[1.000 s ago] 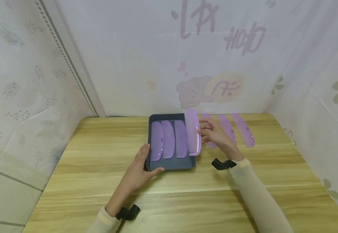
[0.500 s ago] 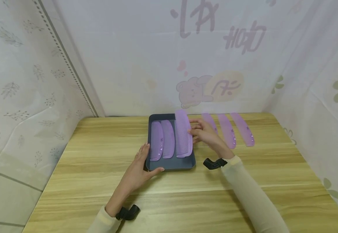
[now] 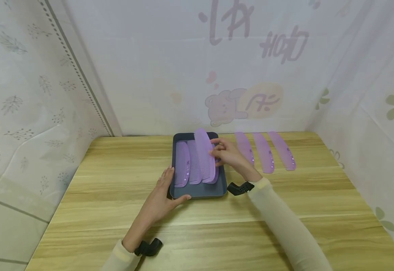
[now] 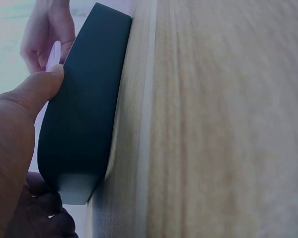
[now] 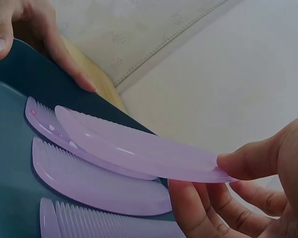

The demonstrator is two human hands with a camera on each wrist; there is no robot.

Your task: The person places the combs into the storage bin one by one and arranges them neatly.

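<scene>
My right hand (image 3: 229,153) pinches a translucent lilac comb (image 3: 203,156) by its curved back, thumb against fingers. In the right wrist view this held comb (image 5: 139,151) is tilted above other lilac combs. The dark blue-grey tray (image 3: 197,192) lies under it, bearing a printed comb (image 3: 182,164) at the left, a second comb (image 3: 194,171) beside it, and a third, mostly hidden under the held one. My left hand (image 3: 159,197) rests against the tray's near left corner. Its fingers lie straight along the left wall, and its thumb (image 4: 44,87) touches the front rim.
Right of the tray, three more lilac combs lie on the wooden table (image 3: 217,233): a near comb (image 3: 245,146), a middle comb (image 3: 264,152) and a far-right comb (image 3: 281,150). Printed curtains (image 3: 170,67) hang behind the table and at both sides.
My right hand has carried the held comb leftward, from the tray's right edge to over the inner combs. More of the nearest table comb now shows. My left hand stays in place.
</scene>
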